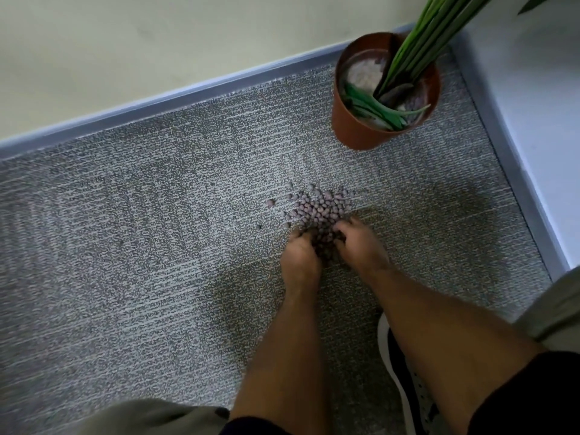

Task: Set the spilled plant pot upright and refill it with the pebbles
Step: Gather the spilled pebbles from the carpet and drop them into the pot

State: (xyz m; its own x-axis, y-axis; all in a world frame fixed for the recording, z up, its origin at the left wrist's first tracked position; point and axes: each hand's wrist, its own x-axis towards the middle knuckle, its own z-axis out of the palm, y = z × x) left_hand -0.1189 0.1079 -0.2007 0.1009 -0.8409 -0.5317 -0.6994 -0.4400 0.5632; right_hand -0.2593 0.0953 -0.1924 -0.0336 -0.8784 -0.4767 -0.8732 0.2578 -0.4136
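I can't read any text, label, brand, no. or sign from here. Plant pot [357, 133] is plain terracotta w/ no markings, carpet [125, 246] & wall [125, 42] show none, shoe [405, 384] has no legible logo.

Single head camera looks steeply down, close above the carpet [157, 246] corner

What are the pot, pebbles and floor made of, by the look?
Pot: probably plastic, terracotta-coloured; thin even wall, smooth matte surface, though fired clay can't be ruled out. Pebbles: likely expanded clay balls; small, rounded, dull purplish-grey. Floor: carpet tile, grey looped pile with a visible woven fleck and tile seams.
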